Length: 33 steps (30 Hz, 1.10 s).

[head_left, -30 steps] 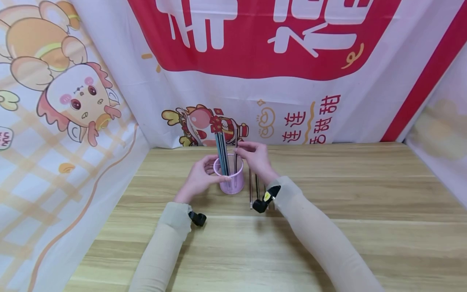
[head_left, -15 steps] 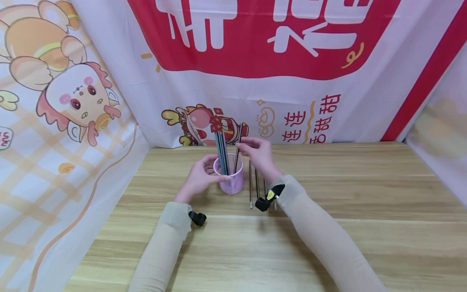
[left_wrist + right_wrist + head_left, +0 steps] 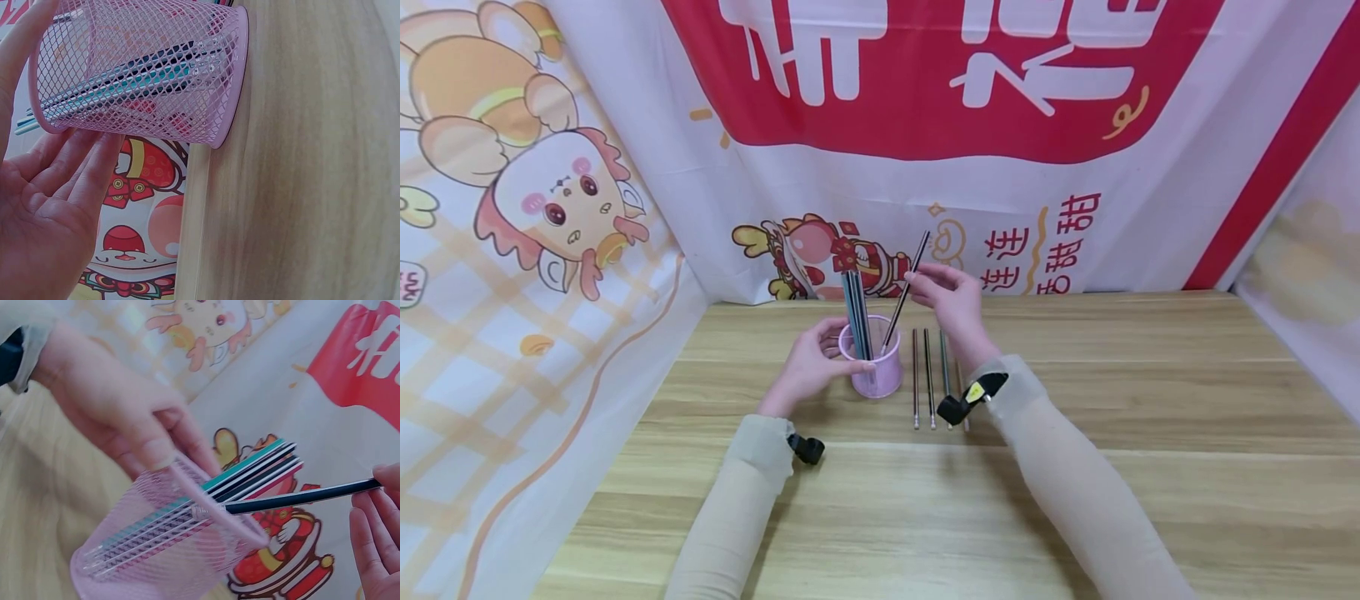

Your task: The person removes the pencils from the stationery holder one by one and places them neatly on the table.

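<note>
My left hand [image 3: 808,364] holds a pink mesh pen cup [image 3: 883,379] by its rim, thumb on the near side and fingers round the far side. Several pencils [image 3: 856,308], dark and teal, stand in the cup, leaning together; a red one shows in the right wrist view. Between thumb and fingertips, my right hand [image 3: 953,304] pinches the upper part of a dark pencil [image 3: 300,500]. This pencil slants to the upper right, and its eraser end [image 3: 203,512] is at the mouth of the cup, near the rim.
Several pencils [image 3: 915,375] lie side by side on the wooden table [image 3: 880,517] right of the cup, eraser ends toward me, partly under my right wrist. A printed cloth [image 3: 850,183] hangs along the table's back edge, and another [image 3: 647,375] runs along the left.
My right hand has moved up and to the right, drawing the dark pencil upward and tilting it. More of the pencils on the table show. The left hand and cup stay put.
</note>
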Each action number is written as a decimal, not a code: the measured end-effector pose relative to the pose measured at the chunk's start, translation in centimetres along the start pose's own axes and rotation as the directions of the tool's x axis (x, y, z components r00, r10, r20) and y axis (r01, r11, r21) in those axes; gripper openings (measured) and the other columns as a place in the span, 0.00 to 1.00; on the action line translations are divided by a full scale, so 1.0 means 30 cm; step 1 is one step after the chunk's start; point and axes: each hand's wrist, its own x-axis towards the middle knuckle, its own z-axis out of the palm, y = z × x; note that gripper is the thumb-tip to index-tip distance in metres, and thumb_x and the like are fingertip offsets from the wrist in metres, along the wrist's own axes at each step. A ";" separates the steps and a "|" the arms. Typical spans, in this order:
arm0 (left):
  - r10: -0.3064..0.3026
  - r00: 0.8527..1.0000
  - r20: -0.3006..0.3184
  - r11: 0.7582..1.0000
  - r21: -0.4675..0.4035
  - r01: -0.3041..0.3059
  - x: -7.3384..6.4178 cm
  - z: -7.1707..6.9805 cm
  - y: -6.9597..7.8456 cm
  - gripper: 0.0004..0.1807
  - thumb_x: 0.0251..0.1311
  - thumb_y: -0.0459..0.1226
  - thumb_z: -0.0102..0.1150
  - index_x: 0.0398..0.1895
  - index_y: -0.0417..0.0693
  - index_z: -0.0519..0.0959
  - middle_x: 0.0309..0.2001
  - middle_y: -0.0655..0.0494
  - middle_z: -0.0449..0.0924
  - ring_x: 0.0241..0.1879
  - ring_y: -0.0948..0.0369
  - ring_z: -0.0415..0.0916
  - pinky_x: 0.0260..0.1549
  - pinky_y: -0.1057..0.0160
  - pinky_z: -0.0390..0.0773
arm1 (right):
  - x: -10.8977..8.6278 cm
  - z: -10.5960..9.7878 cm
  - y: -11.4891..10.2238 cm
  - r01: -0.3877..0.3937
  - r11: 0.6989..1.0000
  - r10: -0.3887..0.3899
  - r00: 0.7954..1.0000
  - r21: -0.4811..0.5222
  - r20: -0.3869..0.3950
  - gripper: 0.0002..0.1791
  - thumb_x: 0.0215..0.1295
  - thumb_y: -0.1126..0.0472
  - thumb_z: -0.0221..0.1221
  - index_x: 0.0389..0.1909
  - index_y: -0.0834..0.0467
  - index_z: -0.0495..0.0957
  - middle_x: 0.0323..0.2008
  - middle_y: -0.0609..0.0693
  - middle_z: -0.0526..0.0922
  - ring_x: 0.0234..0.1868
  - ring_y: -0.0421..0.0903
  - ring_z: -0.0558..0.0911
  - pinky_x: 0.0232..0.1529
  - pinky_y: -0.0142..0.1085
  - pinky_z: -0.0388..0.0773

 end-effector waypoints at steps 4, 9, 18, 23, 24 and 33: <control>0.000 1.000 -0.001 1.000 -0.001 0.000 -0.002 0.000 0.002 0.45 0.43 0.42 0.85 0.66 0.46 0.73 0.59 0.52 0.79 0.57 0.55 0.78 0.60 0.57 0.76 | -0.001 -0.017 -0.028 0.022 0.999 -0.021 1.000 0.046 -0.016 0.20 0.60 0.64 0.73 0.52 0.63 0.83 0.46 0.59 0.86 0.42 0.52 0.87 0.50 0.42 0.85; -0.002 1.000 -0.004 1.000 0.004 0.002 -0.002 -0.001 0.000 0.44 0.44 0.42 0.85 0.66 0.47 0.73 0.58 0.53 0.79 0.57 0.56 0.78 0.60 0.59 0.76 | -0.006 -0.043 -0.051 0.059 0.996 -0.058 0.998 0.070 -0.027 0.19 0.60 0.65 0.73 0.50 0.64 0.83 0.45 0.60 0.86 0.40 0.51 0.87 0.48 0.41 0.86; 0.000 1.000 0.001 1.000 -0.002 0.000 -0.001 -0.001 0.003 0.45 0.42 0.42 0.85 0.66 0.46 0.73 0.58 0.53 0.79 0.57 0.56 0.78 0.60 0.60 0.77 | -0.003 -0.112 -0.073 0.086 0.994 -0.084 0.996 0.062 -0.034 0.22 0.58 0.61 0.75 0.52 0.62 0.83 0.47 0.59 0.86 0.41 0.51 0.87 0.48 0.40 0.85; 0.004 1.000 0.000 1.000 -0.008 -0.004 0.001 0.000 0.000 0.45 0.42 0.41 0.86 0.66 0.46 0.73 0.58 0.53 0.80 0.57 0.56 0.78 0.59 0.61 0.77 | -0.007 -0.148 -0.076 0.077 0.995 -0.074 0.997 0.066 -0.037 0.22 0.58 0.61 0.75 0.52 0.63 0.83 0.46 0.59 0.86 0.40 0.50 0.87 0.48 0.40 0.85; 0.004 1.000 0.000 1.000 -0.008 -0.004 0.001 0.000 0.001 0.45 0.42 0.41 0.86 0.66 0.46 0.73 0.58 0.53 0.80 0.57 0.56 0.78 0.59 0.61 0.77 | -0.009 -0.154 -0.077 0.072 0.995 -0.070 0.997 0.072 -0.036 0.22 0.58 0.61 0.75 0.52 0.63 0.83 0.46 0.59 0.86 0.39 0.50 0.87 0.48 0.40 0.85; 0.007 1.000 0.000 1.000 0.008 -0.007 0.001 -0.003 0.001 0.45 0.42 0.42 0.86 0.66 0.46 0.73 0.58 0.53 0.79 0.57 0.56 0.78 0.60 0.60 0.77 | -0.020 -0.207 -0.082 0.054 0.998 -0.054 0.998 0.018 -0.030 0.23 0.58 0.60 0.75 0.53 0.62 0.82 0.46 0.58 0.86 0.40 0.49 0.87 0.48 0.40 0.85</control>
